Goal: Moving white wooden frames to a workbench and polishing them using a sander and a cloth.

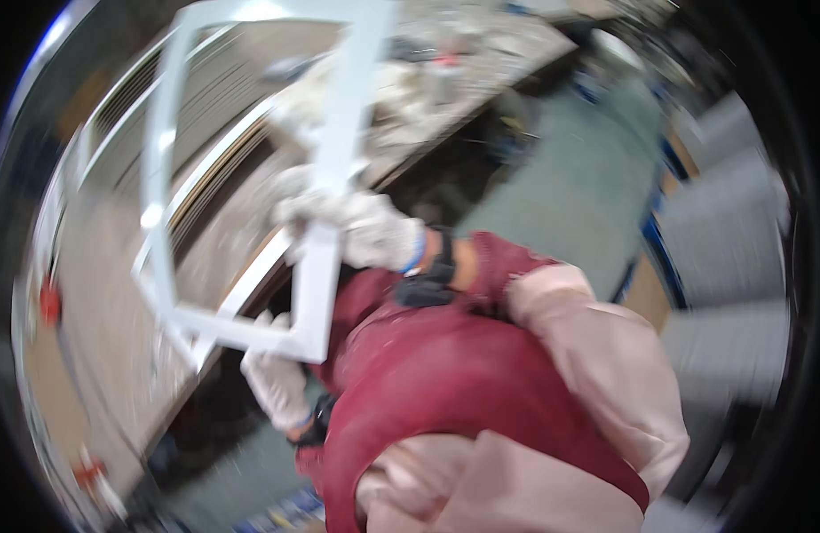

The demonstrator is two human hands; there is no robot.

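Nearest the camera, a dark red apron over pale pink sleeves (pixel 596 355) fills the lower right of the blurred picture, leaving little room between the body and the workbench (pixel 99 338). The bench's long front edge runs diagonally from lower left to upper right, with a dark gap below it and a grey-green floor (pixel 570 178) opening out to the right, where there is more room.

The left hand (pixel 275 377), in a white glove, comes up from below and is closed on the bottom corner of a white rectangular frame (pixel 325 178), fingers wrapped under the lower rail. The right hand (pixel 361 229), also white-gloved with a blue cuff and a dark wristband, reaches across from the right with the wrist bent and is clamped round the frame's right-hand rail, a little above that corner.

The frame is held up off the bench, tilted, its open middle showing the bench top behind; it stretches away from both grips toward the upper left. Beyond it, the far end of the bench carries blurred white and grey clutter (pixel 427 80) that cannot be made out.
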